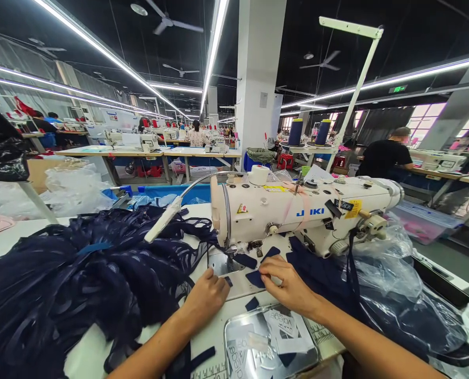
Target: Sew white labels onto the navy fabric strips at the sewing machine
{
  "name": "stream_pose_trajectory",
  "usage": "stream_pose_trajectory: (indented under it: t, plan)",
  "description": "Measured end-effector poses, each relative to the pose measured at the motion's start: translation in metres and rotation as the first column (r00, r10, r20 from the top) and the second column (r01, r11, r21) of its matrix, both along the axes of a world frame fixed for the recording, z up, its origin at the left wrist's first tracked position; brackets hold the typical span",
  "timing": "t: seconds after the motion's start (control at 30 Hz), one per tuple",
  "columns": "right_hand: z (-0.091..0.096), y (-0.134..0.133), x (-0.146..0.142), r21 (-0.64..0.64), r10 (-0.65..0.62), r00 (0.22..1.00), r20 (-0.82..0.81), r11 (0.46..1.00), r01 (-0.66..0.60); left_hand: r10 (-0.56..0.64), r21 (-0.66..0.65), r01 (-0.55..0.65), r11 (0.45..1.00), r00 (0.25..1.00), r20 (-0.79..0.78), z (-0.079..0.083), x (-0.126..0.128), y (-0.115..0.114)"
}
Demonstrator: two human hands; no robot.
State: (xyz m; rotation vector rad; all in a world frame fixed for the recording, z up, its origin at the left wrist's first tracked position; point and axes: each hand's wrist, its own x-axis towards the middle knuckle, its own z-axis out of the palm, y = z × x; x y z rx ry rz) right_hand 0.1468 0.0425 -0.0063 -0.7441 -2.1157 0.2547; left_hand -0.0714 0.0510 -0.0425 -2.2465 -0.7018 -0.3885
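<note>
A cream Juki sewing machine (pixel 297 210) stands on the white table (pixel 5 242). My left hand (pixel 206 297) rests just in front of the needle area, fingers curled and pressed on a small navy fabric piece (pixel 228 280). My right hand (pixel 287 287) lies to the right of it, fingers pinched on another small navy fabric piece (pixel 256 278) under the machine arm. More navy pieces (pixel 245 260) sit by the presser foot. A big heap of navy strips (pixel 80 279) fills the table's left.
A shiny metal tray (pixel 234 334) with white labels lies at the front edge. Clear plastic bags (pixel 392 268) with navy cloth lie at right. Blue thread cones (pixel 295 131) stand behind. Other people sit at machines in rows beyond; one in black sits at right.
</note>
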Motion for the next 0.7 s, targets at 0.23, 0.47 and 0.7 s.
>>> stream_pose_trajectory:
  t: [0.23,0.47,0.7]
  plan:
    - [-0.014,0.016,-0.008,0.515,-0.188,0.867,0.462,0.853,-0.089,-0.003,-0.032,0.003,0.999,1.000,-0.012,0.001,0.002,0.001]
    - [-0.029,0.034,-0.013,0.314,-0.168,0.759,0.630,0.948,-0.051,0.010,-0.065,-0.011,0.998,1.000,-0.014,0.000,0.002,-0.001]
    - [-0.021,0.037,-0.025,0.373,-0.211,0.656,0.725,0.920,-0.116,-0.010,-0.040,0.010,0.999,1.000,0.014,0.002,0.001,0.001]
